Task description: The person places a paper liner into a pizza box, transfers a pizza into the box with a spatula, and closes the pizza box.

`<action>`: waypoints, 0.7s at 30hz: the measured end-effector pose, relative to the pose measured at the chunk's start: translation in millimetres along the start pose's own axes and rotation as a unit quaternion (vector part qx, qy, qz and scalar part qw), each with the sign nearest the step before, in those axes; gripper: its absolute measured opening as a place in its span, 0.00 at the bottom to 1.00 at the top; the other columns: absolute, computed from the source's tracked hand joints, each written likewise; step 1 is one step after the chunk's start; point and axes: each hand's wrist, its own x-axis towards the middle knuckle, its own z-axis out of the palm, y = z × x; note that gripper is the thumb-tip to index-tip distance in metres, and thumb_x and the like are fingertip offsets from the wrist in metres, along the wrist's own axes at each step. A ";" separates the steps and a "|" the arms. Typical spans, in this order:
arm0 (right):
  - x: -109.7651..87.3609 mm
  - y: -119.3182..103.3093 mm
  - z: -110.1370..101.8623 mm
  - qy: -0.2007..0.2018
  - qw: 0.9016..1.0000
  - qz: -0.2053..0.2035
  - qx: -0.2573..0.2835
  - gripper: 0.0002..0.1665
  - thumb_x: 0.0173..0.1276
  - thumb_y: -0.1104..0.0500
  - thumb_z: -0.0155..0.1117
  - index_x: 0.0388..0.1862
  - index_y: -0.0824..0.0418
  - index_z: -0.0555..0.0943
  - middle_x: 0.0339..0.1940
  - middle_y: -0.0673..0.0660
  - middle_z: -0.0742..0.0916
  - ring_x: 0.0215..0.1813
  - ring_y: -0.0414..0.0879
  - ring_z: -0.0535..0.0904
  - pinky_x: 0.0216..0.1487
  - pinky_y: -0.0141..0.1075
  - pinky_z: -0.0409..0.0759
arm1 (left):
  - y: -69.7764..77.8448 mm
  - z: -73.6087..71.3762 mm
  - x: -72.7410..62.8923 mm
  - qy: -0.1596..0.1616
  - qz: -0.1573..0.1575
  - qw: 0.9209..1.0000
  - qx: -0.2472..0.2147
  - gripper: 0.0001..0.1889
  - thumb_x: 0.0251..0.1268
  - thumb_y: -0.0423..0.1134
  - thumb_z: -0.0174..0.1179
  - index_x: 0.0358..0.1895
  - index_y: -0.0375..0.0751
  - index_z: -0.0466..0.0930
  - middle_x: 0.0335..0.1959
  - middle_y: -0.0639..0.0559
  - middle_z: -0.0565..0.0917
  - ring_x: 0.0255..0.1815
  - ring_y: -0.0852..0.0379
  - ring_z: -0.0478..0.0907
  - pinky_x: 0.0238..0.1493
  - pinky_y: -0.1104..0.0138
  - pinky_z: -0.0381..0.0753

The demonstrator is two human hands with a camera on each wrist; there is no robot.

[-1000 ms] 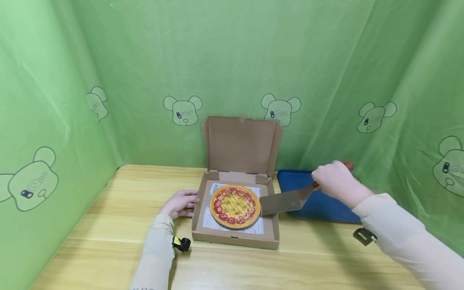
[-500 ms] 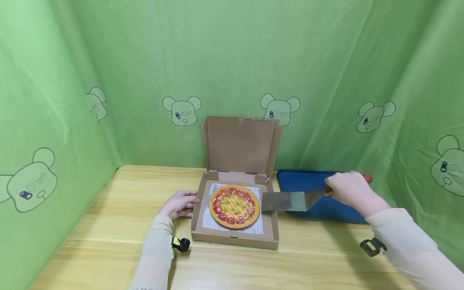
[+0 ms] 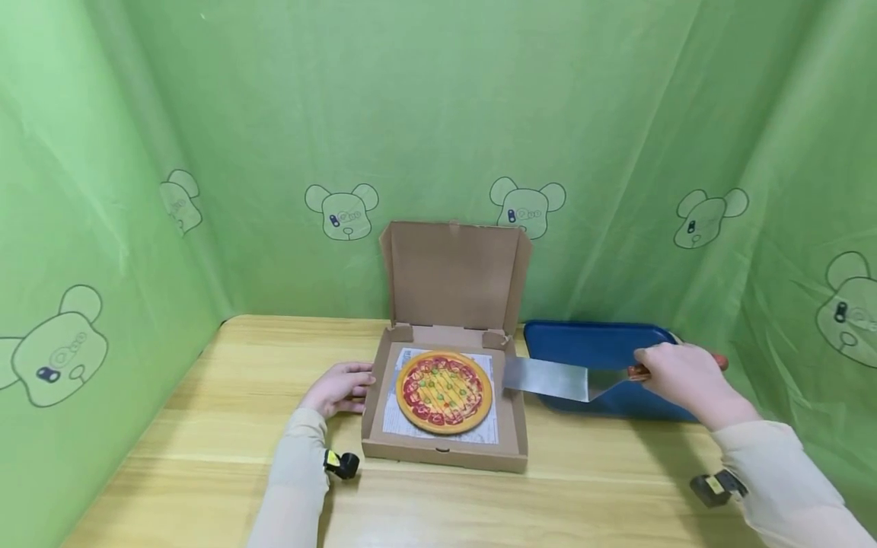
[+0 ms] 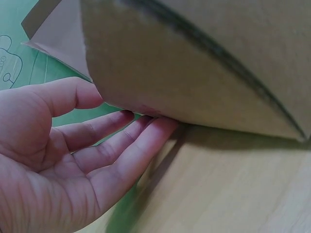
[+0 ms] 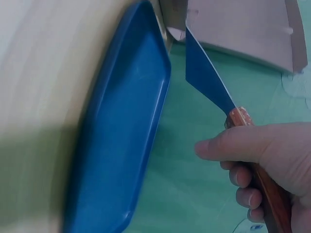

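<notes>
An upright-lidded cardboard pizza box (image 3: 445,454) stands mid-table in the head view. Inside it a round pizza (image 3: 444,392) with red, yellow and green topping lies on printed paper (image 3: 396,415). My left hand (image 3: 337,388) rests beside the box, its fingertips touching the left wall (image 4: 141,82), fingers loosely bent. My right hand (image 3: 685,377) grips the wooden handle of a metal spatula (image 3: 548,378). The flat blade reaches over the box's right wall, its front end short of the pizza, with nothing on it. In the right wrist view the thumb lies along the handle (image 5: 240,117).
A blue tray (image 3: 589,342) lies on the wooden table (image 3: 260,342) right of the box, partly under the spatula and right hand. Behind the table hangs a green curtain (image 3: 425,114) with printed bear heads, which also closes in both sides.
My right hand has moved right, drawing the spatula blade away from the pizza's right edge. The pizza stays in the box, and my left hand has stayed in place.
</notes>
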 end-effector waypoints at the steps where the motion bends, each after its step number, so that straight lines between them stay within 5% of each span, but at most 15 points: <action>1: -1.8 2.7 0.9 -0.006 1.000 0.005 0.003 0.21 0.48 0.62 0.74 0.15 0.50 0.68 0.14 0.47 0.77 0.17 0.41 0.69 0.13 0.40 0.65 | -0.2 -0.1 0.2 0.000 0.000 1.000 -0.001 0.30 0.67 0.35 0.56 0.71 0.33 0.62 0.55 0.34 0.80 0.40 0.55 0.82 0.33 0.64 0.87; 14: -24.1 36.1 12.9 -0.081 0.991 0.093 0.055 0.14 0.56 0.62 0.65 0.18 0.52 0.71 0.19 0.52 0.81 0.22 0.46 0.74 0.16 0.42 0.64 | -0.5 0.6 3.0 0.003 -0.006 1.000 -0.009 0.29 0.66 0.35 0.57 0.70 0.34 0.64 0.51 0.37 0.83 0.38 0.55 0.83 0.34 0.64 0.87; 21: -26.8 48.6 29.6 -0.077 0.986 0.130 0.076 0.11 0.57 0.61 0.65 0.18 0.53 0.74 0.21 0.58 0.84 0.24 0.54 0.79 0.14 0.48 0.67 | -2.0 0.1 2.0 -0.001 -0.003 1.000 -0.006 0.30 0.67 0.35 0.56 0.71 0.33 0.62 0.55 0.33 0.80 0.40 0.55 0.82 0.34 0.64 0.87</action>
